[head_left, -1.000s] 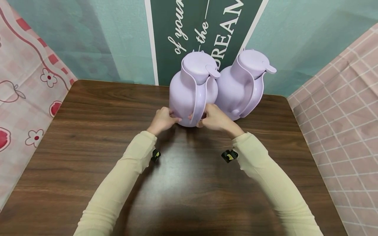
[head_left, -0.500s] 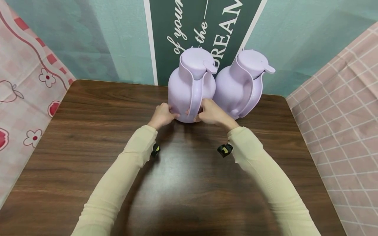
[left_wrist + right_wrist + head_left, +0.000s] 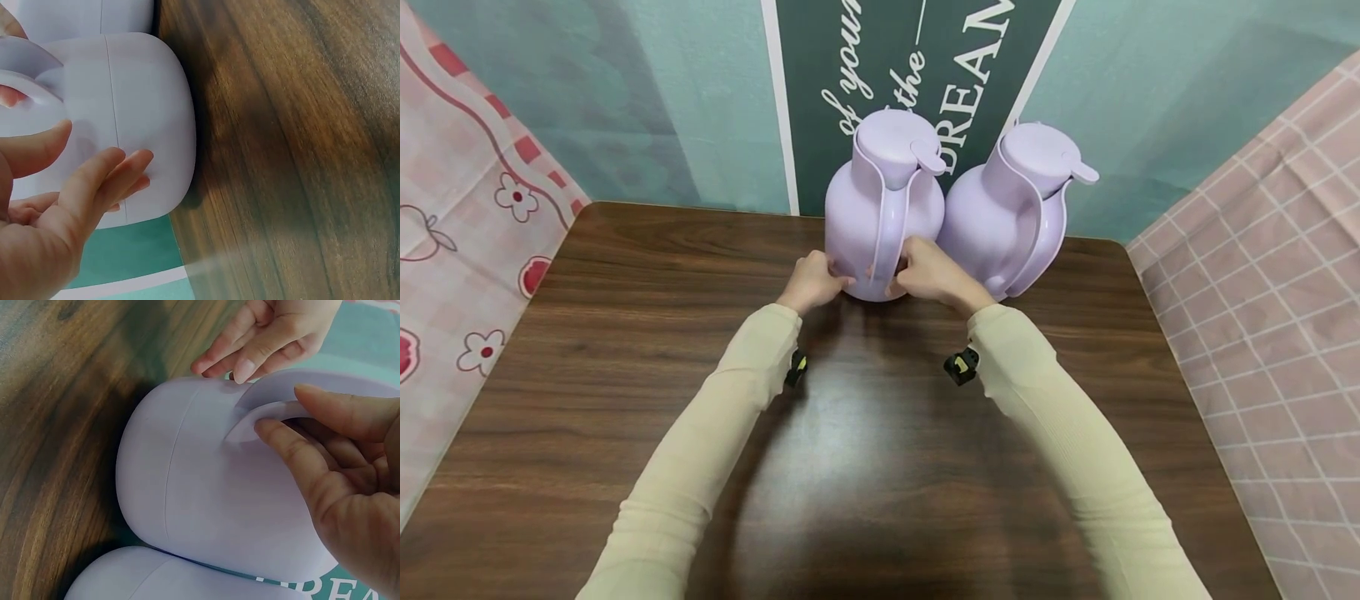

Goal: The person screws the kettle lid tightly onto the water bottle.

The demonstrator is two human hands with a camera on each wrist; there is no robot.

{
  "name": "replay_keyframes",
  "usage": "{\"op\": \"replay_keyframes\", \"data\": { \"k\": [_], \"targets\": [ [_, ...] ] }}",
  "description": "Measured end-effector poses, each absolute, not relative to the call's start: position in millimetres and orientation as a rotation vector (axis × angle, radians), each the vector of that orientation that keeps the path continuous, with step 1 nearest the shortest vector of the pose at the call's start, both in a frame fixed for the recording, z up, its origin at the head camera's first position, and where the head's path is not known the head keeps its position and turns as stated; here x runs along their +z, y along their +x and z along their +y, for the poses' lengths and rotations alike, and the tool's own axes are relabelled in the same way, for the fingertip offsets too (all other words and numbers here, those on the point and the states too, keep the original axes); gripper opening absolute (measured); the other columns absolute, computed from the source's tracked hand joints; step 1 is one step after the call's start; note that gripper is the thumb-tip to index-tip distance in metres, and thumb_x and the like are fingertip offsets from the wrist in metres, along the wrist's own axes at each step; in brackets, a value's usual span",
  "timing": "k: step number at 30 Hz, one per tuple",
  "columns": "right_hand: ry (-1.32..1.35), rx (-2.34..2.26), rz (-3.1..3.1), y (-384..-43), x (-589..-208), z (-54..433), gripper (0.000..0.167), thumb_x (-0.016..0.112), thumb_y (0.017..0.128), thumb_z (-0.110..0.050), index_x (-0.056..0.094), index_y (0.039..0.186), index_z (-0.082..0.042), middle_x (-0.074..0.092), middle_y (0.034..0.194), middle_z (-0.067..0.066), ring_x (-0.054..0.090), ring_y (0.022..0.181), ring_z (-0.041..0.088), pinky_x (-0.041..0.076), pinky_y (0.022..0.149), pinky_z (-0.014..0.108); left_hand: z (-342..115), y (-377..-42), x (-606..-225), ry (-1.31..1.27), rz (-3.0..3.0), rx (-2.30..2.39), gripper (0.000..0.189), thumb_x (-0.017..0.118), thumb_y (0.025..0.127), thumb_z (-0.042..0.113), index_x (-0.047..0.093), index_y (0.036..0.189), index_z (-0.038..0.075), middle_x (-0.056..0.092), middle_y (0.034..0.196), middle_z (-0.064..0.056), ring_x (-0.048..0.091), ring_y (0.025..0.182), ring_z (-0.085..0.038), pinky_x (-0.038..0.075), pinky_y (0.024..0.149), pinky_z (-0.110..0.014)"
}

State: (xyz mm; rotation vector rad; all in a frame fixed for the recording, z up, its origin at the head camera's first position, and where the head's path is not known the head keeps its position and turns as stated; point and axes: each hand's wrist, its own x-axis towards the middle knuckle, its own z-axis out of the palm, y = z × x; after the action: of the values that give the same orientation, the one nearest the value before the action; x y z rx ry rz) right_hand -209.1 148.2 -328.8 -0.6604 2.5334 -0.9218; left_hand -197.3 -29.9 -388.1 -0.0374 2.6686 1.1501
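A lilac thermos jug (image 3: 852, 221) stands at the back of the brown table, its lid lever and handle (image 3: 891, 229) facing me. My right hand (image 3: 936, 273) grips the handle's lower end; in the right wrist view, thumb and forefinger close on the handle strip (image 3: 247, 427) while other fingers curl behind it. Low on the jug's left side, my left hand (image 3: 811, 282) touches the wall with thumb and extended fingers (image 3: 94, 178). A matching second jug (image 3: 973, 229) stands close on the right, handle turned right, its lower left part hidden behind the first jug and my right hand.
Behind the jugs hangs a teal cloth (image 3: 715, 108) with a dark green lettered panel (image 3: 812, 50). A pink fruit-patterned cloth (image 3: 467, 200) borders the left, a pink grid cloth (image 3: 1270, 275) the right. Wood tabletop (image 3: 865, 467) extends toward me.
The first jug has moved back toward the wall and slightly left, with both hands staying on it. The second jug keeps its place.
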Motion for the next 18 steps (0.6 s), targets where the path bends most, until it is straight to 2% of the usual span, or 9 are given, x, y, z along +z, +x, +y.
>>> {"op": "replay_keyframes", "data": {
  "k": [6,12,16,18],
  "targets": [
    [-0.657,-0.959,2.536,-213.8,-329.0,149.1,0.034,0.067,0.061,0.007,0.072,0.094,-0.001,0.068,0.079,0.007,0.048,0.070,0.013,0.041,0.065,0.024,-31.2,-201.9,-388.4,-0.068,2.613,1.192,0.035,0.061,0.087,0.020,0.059,0.110,-0.006,0.061,0.104,-0.019,0.056,0.096,-0.028,0.045,0.082,-0.038],
    [-0.637,-0.989,2.535,-216.9,-330.0,148.4,0.029,0.068,0.061,0.008,0.071,0.088,0.002,0.066,0.073,0.004,0.047,0.067,0.014,0.039,0.061,0.023,-34.1,-205.6,-388.4,-0.088,2.551,1.233,0.050,0.059,0.088,0.020,0.046,0.127,-0.008,0.056,0.115,-0.020,0.053,0.104,-0.028,0.043,0.087,-0.038],
    [-0.613,-0.996,2.537,-217.5,-330.9,147.8,0.023,0.069,0.061,0.007,0.071,0.084,0.002,0.059,0.062,0.001,0.044,0.063,0.015,0.037,0.057,0.025,-34.7,-206.3,-387.5,-0.100,2.523,1.251,0.054,0.059,0.088,0.020,0.042,0.131,-0.008,0.055,0.117,-0.021,0.053,0.106,-0.028,0.043,0.088,-0.038],
    [-0.608,-1.014,2.527,-217.4,-331.4,148.0,0.024,0.070,0.061,0.007,0.071,0.085,0.002,0.060,0.063,0.001,0.046,0.064,0.014,0.038,0.057,0.025,-34.5,-206.4,-387.1,-0.104,2.510,1.260,0.054,0.058,0.089,0.019,0.040,0.132,-0.008,0.055,0.117,-0.020,0.052,0.106,-0.027,0.043,0.088,-0.038]
  ]
}}
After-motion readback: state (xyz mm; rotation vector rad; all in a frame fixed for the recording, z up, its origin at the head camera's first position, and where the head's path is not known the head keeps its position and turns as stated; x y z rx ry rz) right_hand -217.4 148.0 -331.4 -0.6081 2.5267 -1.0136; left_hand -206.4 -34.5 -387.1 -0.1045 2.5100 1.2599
